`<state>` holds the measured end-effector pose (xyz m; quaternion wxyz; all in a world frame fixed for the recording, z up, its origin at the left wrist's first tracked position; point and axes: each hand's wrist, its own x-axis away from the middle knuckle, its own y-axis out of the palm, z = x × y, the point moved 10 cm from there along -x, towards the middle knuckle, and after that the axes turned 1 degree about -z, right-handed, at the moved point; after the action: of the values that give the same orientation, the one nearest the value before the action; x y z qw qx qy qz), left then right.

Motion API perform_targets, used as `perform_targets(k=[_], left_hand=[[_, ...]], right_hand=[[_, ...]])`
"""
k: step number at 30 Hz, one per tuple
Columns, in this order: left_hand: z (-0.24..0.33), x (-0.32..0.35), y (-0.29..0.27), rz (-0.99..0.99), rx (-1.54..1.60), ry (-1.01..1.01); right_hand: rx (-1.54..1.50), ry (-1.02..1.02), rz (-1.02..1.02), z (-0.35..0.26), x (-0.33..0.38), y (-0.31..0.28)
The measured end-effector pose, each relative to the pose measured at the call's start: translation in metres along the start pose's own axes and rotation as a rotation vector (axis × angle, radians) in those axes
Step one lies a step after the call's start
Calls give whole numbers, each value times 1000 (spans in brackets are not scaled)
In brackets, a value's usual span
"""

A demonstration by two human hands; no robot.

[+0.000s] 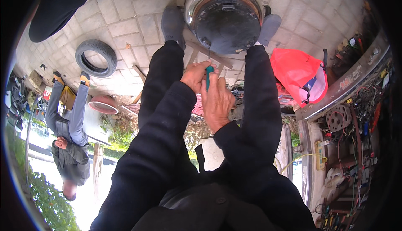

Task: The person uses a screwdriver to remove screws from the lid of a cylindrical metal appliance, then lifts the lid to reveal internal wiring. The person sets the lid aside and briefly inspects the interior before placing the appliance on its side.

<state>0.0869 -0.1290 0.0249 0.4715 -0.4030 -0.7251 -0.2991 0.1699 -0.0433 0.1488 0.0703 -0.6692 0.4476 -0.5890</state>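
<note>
My right hand [218, 102] is wrapped round the teal handle of a screwdriver [208, 77], with its thin shaft pointing away from me. My left hand [194, 77] is closed at the front of that handle, fingers pinched together near the shaft. Just beyond both hands lies a round appliance [226, 24] with a shiny metal rim and a dark, dirty round face. It sits on the paving between my grey shoes. The shaft's tip ends close to the appliance's near edge; whether it touches I cannot tell.
A wooden strip [213, 56] lies by the appliance. To the right are a red bag [295, 72] and a shelf [307, 109] crowded with wires and parts. At left, a black tyre [96, 58] and reddish basin [103, 104] rest near another person [71, 134].
</note>
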Motion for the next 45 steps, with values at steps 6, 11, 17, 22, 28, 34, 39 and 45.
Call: perform_targets(k=[6, 11, 17, 22, 28, 34, 39, 45], left_hand=[[9, 0, 3, 4, -177, 77], [7, -1, 3, 38, -108, 64], [5, 1, 11, -28, -47, 15], [5, -1, 7, -41, -113, 21], [2, -10, 4, -39, -103, 17], [4, -9, 12, -53, -177, 5], [10, -1, 12, 45, -389, 9], [96, 60, 41, 322, -1462, 472]], right_hand=[[87, -110, 33, -8, -2, -7], [-175, 219, -111, 17, 8, -4], [3, -110, -17, -5, 5, -19], [66, -285, 68, -22, 1, -23], [-55, -62, -28, 0, -10, -22], [126, -288, -11, -11, -17, -24], [295, -423, -143, -12, -10, -6], [240, -436, -171, -14, -21, -4]])
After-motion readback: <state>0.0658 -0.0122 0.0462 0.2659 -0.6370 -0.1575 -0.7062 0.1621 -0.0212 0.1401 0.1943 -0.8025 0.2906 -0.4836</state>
